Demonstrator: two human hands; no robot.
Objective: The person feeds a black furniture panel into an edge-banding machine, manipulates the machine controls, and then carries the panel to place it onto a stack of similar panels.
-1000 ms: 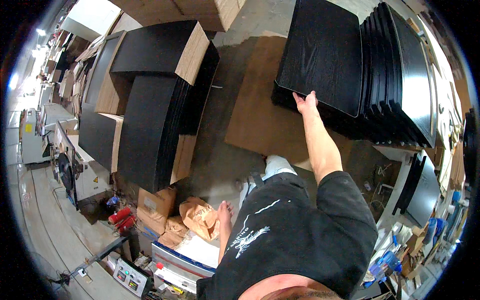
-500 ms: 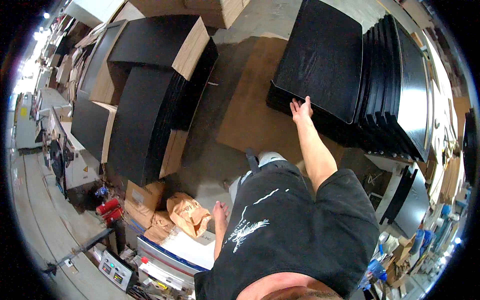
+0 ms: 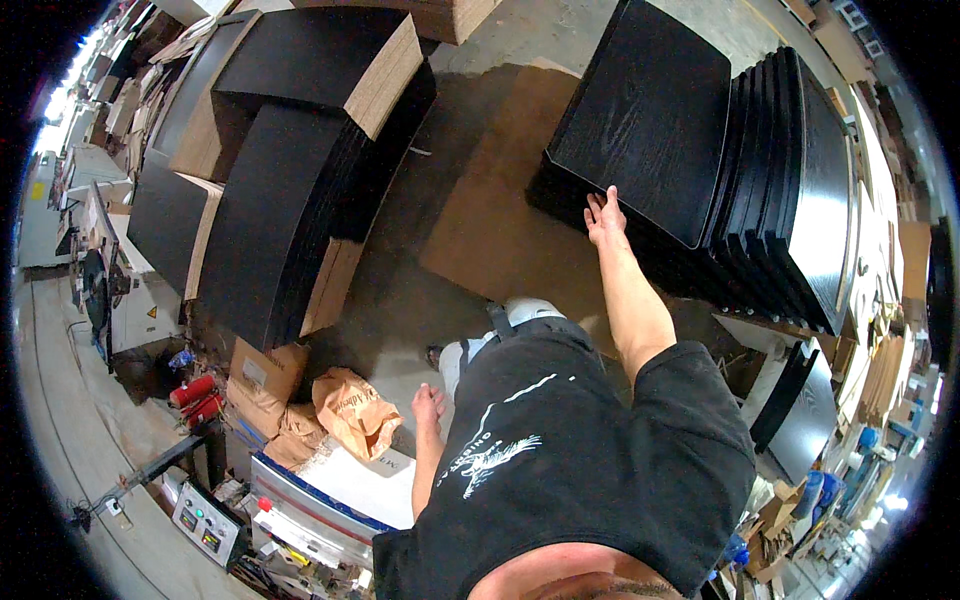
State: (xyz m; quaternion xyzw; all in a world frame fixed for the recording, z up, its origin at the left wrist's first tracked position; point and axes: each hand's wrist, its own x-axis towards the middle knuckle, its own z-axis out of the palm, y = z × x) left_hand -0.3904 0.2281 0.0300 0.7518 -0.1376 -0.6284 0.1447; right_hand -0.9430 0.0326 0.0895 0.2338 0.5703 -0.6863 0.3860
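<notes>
A stack of black wood-grain panels stands ahead on the right, its top panel lying flat with rounded corners. My right hand reaches out to the near edge of that stack, fingers spread against the side and thumb up by the top edge. It touches the edge without wrapping round a panel. My left hand hangs low beside my body, fingers loosely curled and slightly apart, with nothing in it. Closest to it is a crumpled brown paper bag.
More black panels lean in a row right of the stack. On the left rises a big pile of black panels with pale edges. Flat brown cardboard covers the floor between. A control box and red cylinders are at lower left.
My view has shifted slightly, with the left-hand pile and bag sliding left in the picture. My right hand stays at the panel edge; my left hand has swung a little outward and up.
</notes>
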